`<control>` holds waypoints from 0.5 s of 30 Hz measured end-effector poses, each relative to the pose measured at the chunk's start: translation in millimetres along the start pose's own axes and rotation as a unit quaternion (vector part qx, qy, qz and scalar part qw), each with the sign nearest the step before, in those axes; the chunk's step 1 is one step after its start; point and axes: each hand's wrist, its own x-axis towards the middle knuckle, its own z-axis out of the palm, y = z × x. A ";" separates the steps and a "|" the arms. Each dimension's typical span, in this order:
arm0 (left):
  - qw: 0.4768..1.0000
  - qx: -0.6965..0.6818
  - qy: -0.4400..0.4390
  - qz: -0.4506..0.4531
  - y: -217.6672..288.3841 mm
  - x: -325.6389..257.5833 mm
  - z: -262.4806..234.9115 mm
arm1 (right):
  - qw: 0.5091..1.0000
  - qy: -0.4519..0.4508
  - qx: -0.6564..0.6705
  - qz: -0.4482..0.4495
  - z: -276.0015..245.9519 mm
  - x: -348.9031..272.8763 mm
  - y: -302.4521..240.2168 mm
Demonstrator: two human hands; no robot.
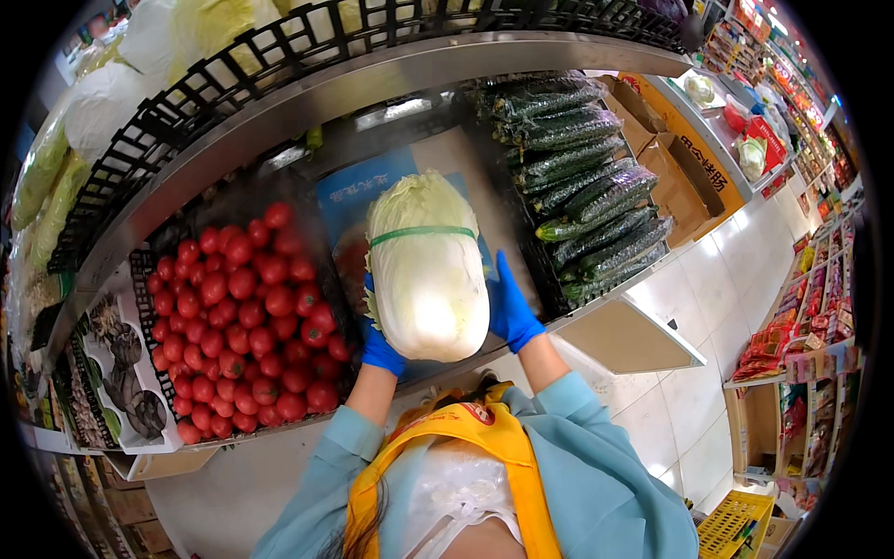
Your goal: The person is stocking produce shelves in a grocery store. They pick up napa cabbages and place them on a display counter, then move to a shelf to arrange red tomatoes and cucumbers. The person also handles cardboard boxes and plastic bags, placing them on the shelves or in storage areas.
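A large napa cabbage, pale green to white with a green band round it, is between my two blue-gloved hands. My left hand holds its lower left side, with most of the fingers hidden behind the leaves. On the other side my right hand grips it, one finger or thumb pointing up along it and the rest partly hidden. The cabbage's white base faces me. Beneath it lies a flattened blue and brown cardboard on the display stand.
Red tomatoes fill a black crate at left, beside mushrooms in a white foam box. Wrapped cucumbers are stacked at right, near an open carton. A metal ledge with black crates of wrapped cabbages runs behind.
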 end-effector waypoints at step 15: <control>0.990 0.104 0.012 -0.090 7.9 13.7 54.0 | 0.978 -0.095 0.010 -0.187 59.9 -10.7 -8.3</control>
